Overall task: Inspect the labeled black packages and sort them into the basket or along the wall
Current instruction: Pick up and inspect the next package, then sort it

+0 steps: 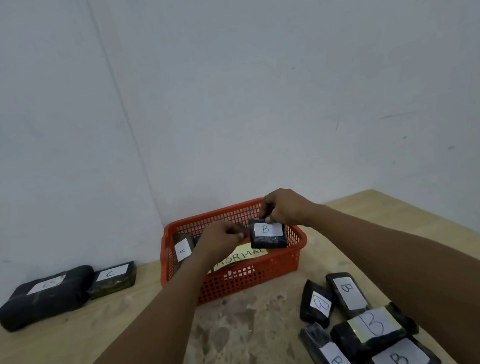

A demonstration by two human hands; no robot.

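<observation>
- Head view, looking down over both forearms at a red basket (271, 270) tucked into the far corner of the counter (115, 328), right by the wall (223, 94).
- Right hand (283, 207) pinching the far edge of a black package marked "B" (268, 236), holding it over the right half of the basket, label up, tilted toward the camera.
- Left hand (223, 235) curled, fingertips just beside that package's left edge; can't tell if actually gripping anything, maybe something dark behind the knuckles, too hidden to call.
- Key relation: package hangs straight below the right hand, already inside the basket rim, long axis roughly left-right across the basket. Right hand clearly the one in charge, left only near enough to steady.
- Also in the basket: a yellow "NORMAL" sign (240, 256) on the floor, another package marked "A" (182, 251) leaning at the left side.
- Along the wall on the far left: a bulky package (44, 300) touching a smaller "C" one (112, 279).
- Pile of "B" packages (366, 328) waiting at the near right edge.
- Guessing next bit is just lowering and letting go, nothing tricky.
</observation>
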